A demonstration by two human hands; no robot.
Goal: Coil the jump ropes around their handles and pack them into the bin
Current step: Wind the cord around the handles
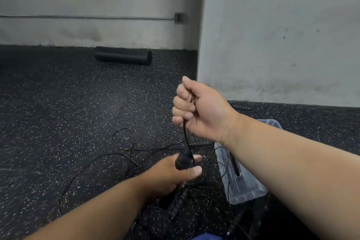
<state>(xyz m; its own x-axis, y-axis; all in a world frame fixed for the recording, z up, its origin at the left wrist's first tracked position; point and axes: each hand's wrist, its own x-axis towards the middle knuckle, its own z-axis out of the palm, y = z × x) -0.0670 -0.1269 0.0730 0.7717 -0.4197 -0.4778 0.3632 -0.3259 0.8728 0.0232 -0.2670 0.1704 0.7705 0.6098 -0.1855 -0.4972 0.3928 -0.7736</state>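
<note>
Above the left hand (171, 173), which grips a handle (184, 160), the right hand (196, 111) fists the cord (186, 136); loose loops (124, 142) below probably snag while coiling.

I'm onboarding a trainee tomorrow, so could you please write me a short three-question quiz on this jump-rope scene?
1. True or false: the left hand grips a black handle.
2. What does the right hand hold? A) a foam roller B) the rope running up from that handle C) the bin's lid
3. Fill in: the clear plastic bin sits on the floor to the person's ____ side.

Key
1. True; its fingers and thumb wrap the handle.
2. B; the right hand's fist closes on the rope above the handle. The black foam roller lies by the far wall.
3. Right; part of it lies under the right forearm.
</note>
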